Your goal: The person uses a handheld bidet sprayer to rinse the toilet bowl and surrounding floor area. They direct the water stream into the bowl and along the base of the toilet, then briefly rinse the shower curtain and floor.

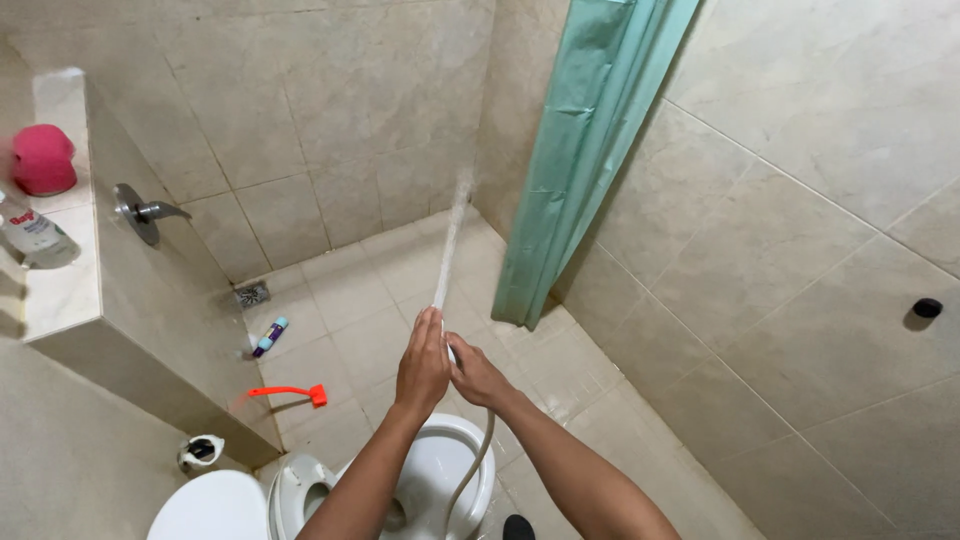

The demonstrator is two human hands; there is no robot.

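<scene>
Beige tile covers the shower floor (380,300) and walls, and low in the centre of the frame our left hand (424,362) and right hand (476,374) both clench one spray hose (472,470) above the toilet (440,470), its jet (450,240) shooting toward the far corner. We judge a steady two-handed grip and a low aim keep water off the one green curtain (580,150). We count one brush (290,392) and one small bottle (270,336) at lower left, one tap handle (140,212) at left.

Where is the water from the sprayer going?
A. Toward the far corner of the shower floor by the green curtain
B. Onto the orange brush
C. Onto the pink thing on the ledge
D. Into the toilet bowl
A: the water jet leaves the hands and streaks toward the far corner beside the green curtain.
</scene>
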